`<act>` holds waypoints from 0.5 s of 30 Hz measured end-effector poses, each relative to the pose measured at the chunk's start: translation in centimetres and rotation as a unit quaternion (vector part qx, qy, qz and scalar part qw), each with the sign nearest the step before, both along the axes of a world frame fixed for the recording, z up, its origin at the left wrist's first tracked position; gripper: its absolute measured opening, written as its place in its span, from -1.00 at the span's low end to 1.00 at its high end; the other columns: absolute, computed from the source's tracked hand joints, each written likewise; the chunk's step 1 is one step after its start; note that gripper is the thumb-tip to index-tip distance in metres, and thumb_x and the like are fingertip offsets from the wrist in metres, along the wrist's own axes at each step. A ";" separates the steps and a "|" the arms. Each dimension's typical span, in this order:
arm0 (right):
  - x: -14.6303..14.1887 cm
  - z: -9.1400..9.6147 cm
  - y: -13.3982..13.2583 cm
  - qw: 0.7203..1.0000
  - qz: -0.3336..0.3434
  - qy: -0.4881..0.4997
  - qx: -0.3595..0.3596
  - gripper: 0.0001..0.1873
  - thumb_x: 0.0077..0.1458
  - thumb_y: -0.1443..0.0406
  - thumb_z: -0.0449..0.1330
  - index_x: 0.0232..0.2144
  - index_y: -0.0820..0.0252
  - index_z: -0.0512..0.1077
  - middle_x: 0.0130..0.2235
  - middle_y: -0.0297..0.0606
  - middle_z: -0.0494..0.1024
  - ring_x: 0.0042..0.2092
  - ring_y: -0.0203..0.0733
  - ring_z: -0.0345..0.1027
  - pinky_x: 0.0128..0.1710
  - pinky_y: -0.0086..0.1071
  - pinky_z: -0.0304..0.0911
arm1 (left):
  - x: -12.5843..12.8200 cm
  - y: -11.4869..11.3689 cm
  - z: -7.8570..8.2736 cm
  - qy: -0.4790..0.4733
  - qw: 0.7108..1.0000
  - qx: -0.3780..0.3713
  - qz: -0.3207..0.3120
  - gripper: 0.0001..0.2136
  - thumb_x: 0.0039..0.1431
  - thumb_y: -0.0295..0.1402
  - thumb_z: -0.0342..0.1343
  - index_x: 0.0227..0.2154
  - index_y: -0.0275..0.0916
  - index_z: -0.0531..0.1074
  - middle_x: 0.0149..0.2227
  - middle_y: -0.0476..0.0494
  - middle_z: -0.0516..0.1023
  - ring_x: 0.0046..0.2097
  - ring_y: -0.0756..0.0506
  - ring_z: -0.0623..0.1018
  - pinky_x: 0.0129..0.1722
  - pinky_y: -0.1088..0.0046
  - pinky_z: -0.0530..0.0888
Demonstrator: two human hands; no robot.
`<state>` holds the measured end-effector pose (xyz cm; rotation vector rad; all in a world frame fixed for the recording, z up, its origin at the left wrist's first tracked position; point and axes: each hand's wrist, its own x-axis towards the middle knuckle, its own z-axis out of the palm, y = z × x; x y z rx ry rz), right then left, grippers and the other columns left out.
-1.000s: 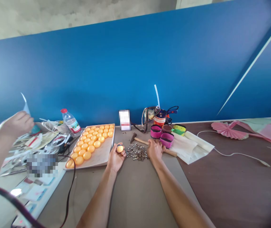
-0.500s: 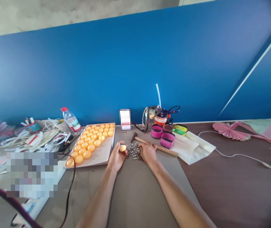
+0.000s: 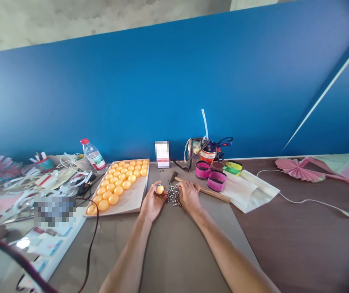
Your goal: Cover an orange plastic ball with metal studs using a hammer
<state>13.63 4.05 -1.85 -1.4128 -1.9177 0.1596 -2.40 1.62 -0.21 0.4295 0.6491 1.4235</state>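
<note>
The left hand (image 3: pixel 151 206) pinches a round, glossy orange object (image 3: pixel 159 189), droppable if loosened; the right hand (image 3: pixel 189 197), closure unclear, could scatter the small silver metal pieces (image 3: pixel 172 195) by nudging.

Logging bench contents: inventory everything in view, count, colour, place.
tray: 1, whitish, left of centre
round pieces: over twenty, orange, in tray
held piece: 1, yellowish, in left hand
metal bits: many, silvery, at right hand
hammer: 1, brown, beyond right hand
rings: 4, two pink, brown, yellow-green, beyond hammer
sheets: count unclear, white, beside rings
bottle: 1, transparent, red cap, left of tray
partition: 1, blue, at back
tub: 1, orange-white, by partition
blurred panel: 1, white, before partition
fan: 1, pink, right
clutter: uncounted, mixed, left
left hand: 1, bare, by tray
right hand: 1, bare, at metal bits
</note>
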 end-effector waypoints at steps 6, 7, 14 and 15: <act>-0.4 -0.2 0.1 0.994 0.071 0.073 0.042 -0.79 0.11 0.42 -0.06 -0.43 0.17 0.36 -0.41 -0.34 0.49 -0.29 -0.27 0.30 -0.14 -0.31 -0.10 | 0.0 -0.1 0.0 -0.007 1.000 0.008 -0.010 -0.72 0.09 -0.26 0.11 -0.15 -0.26 0.35 -0.38 -0.12 0.49 -0.40 -0.01 0.49 -0.36 0.47 0.44; -0.5 -0.2 0.2 0.992 0.080 0.084 0.046 -0.79 0.09 0.43 -0.06 -0.43 0.17 0.36 -0.40 -0.33 0.49 -0.28 -0.26 0.31 -0.14 -0.30 -0.07 | 0.0 -0.1 0.0 -0.008 1.000 0.008 -0.011 -0.72 0.09 -0.27 0.11 -0.14 -0.26 0.35 -0.38 -0.12 0.49 -0.40 -0.01 0.49 -0.36 0.46 0.44; -0.9 -0.3 0.5 0.975 0.111 0.180 0.069 -0.69 0.06 0.46 -0.10 -0.28 0.15 0.40 -0.28 -0.19 0.50 -0.16 -0.18 0.32 -0.12 -0.30 0.16 | 0.2 -0.1 0.1 -0.006 1.000 0.008 -0.019 -0.72 0.10 -0.26 0.09 -0.15 -0.26 0.35 -0.38 -0.14 0.49 -0.39 -0.02 0.49 -0.34 0.46 0.44; -0.9 -0.2 0.5 0.973 0.116 0.189 0.069 -0.68 0.05 0.46 -0.10 -0.27 0.15 0.40 -0.27 -0.18 0.50 -0.14 -0.18 0.32 -0.11 -0.29 0.18 | 0.2 -0.2 0.1 -0.005 1.000 0.007 -0.019 -0.73 0.10 -0.26 0.09 -0.15 -0.27 0.35 -0.38 -0.14 0.50 -0.38 -0.03 0.50 -0.33 0.45 0.44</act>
